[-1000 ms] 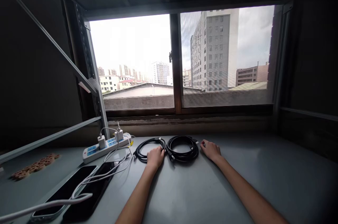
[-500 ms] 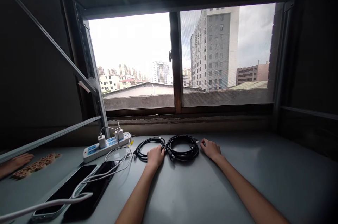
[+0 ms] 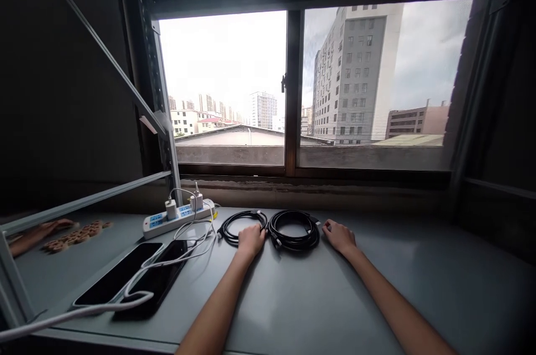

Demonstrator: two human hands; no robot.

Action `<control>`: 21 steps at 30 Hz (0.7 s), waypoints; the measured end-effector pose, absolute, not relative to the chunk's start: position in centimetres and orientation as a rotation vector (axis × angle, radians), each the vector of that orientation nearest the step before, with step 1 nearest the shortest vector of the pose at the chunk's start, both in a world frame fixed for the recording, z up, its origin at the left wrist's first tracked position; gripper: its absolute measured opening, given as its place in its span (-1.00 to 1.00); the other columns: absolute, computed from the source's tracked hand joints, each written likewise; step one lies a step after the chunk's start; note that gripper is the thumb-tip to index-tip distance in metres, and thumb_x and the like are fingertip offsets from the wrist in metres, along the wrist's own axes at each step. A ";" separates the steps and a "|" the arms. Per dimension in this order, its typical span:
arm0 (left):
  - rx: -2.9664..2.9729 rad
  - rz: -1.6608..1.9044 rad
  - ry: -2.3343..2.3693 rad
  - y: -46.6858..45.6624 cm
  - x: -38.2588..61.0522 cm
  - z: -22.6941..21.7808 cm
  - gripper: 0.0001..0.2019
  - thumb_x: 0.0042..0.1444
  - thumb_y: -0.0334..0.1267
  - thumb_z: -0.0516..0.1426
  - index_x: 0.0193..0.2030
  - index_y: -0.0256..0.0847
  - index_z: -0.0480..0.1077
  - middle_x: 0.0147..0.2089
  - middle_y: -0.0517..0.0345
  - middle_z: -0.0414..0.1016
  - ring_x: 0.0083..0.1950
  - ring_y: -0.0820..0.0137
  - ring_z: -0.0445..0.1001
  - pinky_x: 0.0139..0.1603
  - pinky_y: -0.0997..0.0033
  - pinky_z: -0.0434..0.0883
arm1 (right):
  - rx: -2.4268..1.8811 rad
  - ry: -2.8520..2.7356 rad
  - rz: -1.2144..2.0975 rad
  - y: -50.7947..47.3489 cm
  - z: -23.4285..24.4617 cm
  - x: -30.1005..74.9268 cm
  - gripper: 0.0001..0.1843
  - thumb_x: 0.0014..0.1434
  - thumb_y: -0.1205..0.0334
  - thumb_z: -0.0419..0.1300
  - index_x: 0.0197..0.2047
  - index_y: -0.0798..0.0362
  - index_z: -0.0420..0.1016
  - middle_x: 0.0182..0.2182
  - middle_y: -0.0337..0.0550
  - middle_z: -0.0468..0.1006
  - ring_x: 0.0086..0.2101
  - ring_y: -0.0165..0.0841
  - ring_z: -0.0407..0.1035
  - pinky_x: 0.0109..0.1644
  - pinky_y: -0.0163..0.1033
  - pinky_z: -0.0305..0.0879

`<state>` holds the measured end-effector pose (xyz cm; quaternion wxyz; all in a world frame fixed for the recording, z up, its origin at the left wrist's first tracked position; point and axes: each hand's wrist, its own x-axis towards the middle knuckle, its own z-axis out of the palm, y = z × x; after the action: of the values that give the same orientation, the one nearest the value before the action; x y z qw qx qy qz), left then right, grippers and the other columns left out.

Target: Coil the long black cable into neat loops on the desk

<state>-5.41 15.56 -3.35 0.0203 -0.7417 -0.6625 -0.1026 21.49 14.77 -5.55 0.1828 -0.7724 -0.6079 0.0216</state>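
Two coiled black cables lie side by side on the grey table. My left hand rests as a loose fist at the near right edge of the smaller cable coil, covering part of it. No cable shows passing into its fingers, whose tips are hidden. Just right of the larger cable coil, my right hand lies on the table with curled fingers and nothing visible in them. Pale connector ends stick out of both coils. A small gap separates the right hand from the larger coil.
A white power strip with plugged-in chargers stands at the back left. Two dark phones lie nearer, under white charging cables. At far left, another person's hand is beside brown pieces. Metal shelf posts frame the window.
The camera view has shifted, so the scene sits slightly further right. The other person's hand has lifted its fingers above the brown pieces. My hands keep their places by the coils.
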 end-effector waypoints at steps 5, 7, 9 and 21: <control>-2.325 -0.338 -2.078 15.5 -5.3 -3.5 -0.70 0.21 -0.10 0.00 -0.12 -0.30 0.35 -0.14 0.04 0.42 -0.11 0.34 0.41 -0.06 0.15 0.36 | -2.200 -1.731 0.057 14.7 -5.7 21.6 -0.74 0.26 0.17 -0.07 -0.19 -0.01 0.42 -0.26 -0.12 0.52 -0.20 -0.17 0.39 -0.31 -0.26 0.15; -2.336 -0.344 -2.082 15.4 -5.3 -3.5 -0.70 0.20 -0.11 0.01 -0.11 -0.30 0.35 -0.13 0.04 0.42 -0.10 0.33 0.41 -0.05 0.15 0.36 | -2.205 -1.727 0.057 14.7 -5.8 21.7 -0.74 0.26 0.17 -0.08 -0.18 -0.01 0.42 -0.25 -0.11 0.52 -0.21 -0.17 0.39 -0.31 -0.25 0.15; -2.345 -0.349 -2.081 15.4 -5.2 -3.6 -0.71 0.20 -0.12 0.02 -0.10 -0.30 0.35 -0.12 0.04 0.41 -0.10 0.33 0.41 -0.05 0.14 0.36 | -2.204 -1.722 0.055 14.7 -5.9 21.9 -0.73 0.25 0.16 -0.08 -0.18 -0.02 0.42 -0.24 -0.11 0.51 -0.21 -0.16 0.39 -0.31 -0.25 0.15; -2.351 -0.304 -2.074 15.3 -5.1 -3.4 -0.71 0.20 -0.13 0.03 -0.09 -0.31 0.34 -0.11 0.03 0.41 -0.11 0.34 0.41 -0.07 0.16 0.38 | -1.945 -1.455 0.017 14.5 -5.6 21.6 -0.82 0.09 0.23 0.04 -0.37 0.06 0.45 -0.47 -0.07 0.47 -0.33 -0.10 0.38 -0.28 -0.14 0.22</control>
<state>-5.06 15.29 -3.43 -0.0042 -0.7464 -0.6584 -0.0966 21.63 14.46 -5.57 0.3488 -0.7505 -0.5613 0.0064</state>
